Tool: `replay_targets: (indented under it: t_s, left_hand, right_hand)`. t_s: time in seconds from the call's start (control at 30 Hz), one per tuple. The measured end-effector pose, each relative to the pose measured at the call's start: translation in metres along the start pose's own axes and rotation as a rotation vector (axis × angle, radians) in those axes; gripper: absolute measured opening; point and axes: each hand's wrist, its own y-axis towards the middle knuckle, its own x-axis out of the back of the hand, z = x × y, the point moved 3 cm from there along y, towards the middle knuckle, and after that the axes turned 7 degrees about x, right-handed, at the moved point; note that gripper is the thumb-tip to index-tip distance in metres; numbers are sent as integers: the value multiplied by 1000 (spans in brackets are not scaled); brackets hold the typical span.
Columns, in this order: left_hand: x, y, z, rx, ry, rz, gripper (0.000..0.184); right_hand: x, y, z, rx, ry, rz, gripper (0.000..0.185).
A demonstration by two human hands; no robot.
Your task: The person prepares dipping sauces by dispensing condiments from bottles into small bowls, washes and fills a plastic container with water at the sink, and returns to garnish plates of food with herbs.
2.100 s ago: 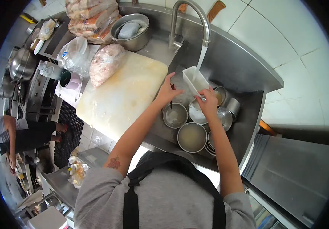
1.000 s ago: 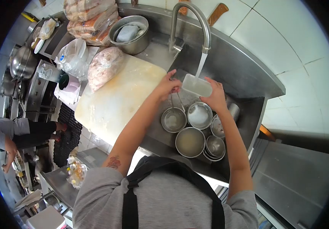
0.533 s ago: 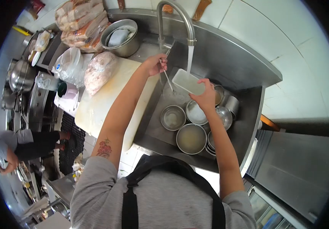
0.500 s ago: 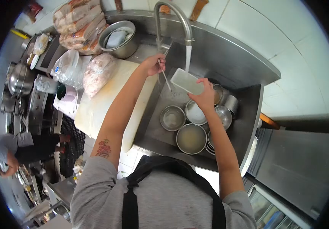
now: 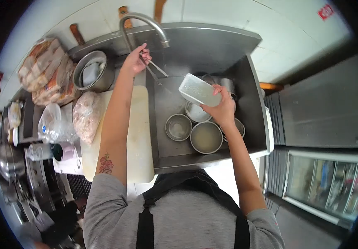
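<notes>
My left hand (image 5: pixel 136 62) is closed around metal tongs (image 5: pixel 159 69), whose two tips hang apart over the sink's left side. It is close beside the curved faucet (image 5: pixel 145 17), and no stream falls from the spout. In my right hand (image 5: pixel 221 107) is a white rectangular plastic container (image 5: pixel 199 89), tilted, with its inside wet. Beneath it in the steel sink (image 5: pixel 168 99) are several metal bowls and pots. One round pot (image 5: pixel 206 137) holds cloudy liquid, and a smaller bowl (image 5: pixel 178 127) sits to its left.
Left of the sink lies a white cutting board (image 5: pixel 139 124) with a bag of pale meat (image 5: pixel 88 114) at its edge. Behind are a steel pot (image 5: pixel 104 79) and stacked wrapped packages (image 5: pixel 48 70). At lower left, a person (image 5: pixel 58 224) is partly visible. A glass-fronted fridge (image 5: pixel 324 182) stands right.
The water running from the faucet has stopped. My view has turned, shifting the sink leftward. The tongs' two arms now show spread apart; both hands keep their holds.
</notes>
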Motion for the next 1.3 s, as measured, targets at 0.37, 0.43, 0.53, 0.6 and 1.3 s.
replay_targets:
  t_s: [0.37,0.43,0.53,0.6,1.3]
  left_hand:
    - [-93,-18,160,-150,1195,110,56]
    - [-118,-29,194,-270,1218,29,55]
    - [-196,-67,253,-464,1226,-49,53]
    - [-260,-100,295,-582,1254,-2,52]
    - [-141,-116,825,471,2762,1280,18]
  right_hand:
    - [145,-149,53,-285,-223,-270,51]
    - [172,-190,59,-372,-223,-359,48]
    - [212,-255,70,-453,-240,-493,49]
    - [239,-300,79,-488,-292,-584,50]
    - [464,-832,215,-1118,-835,-1408,50]
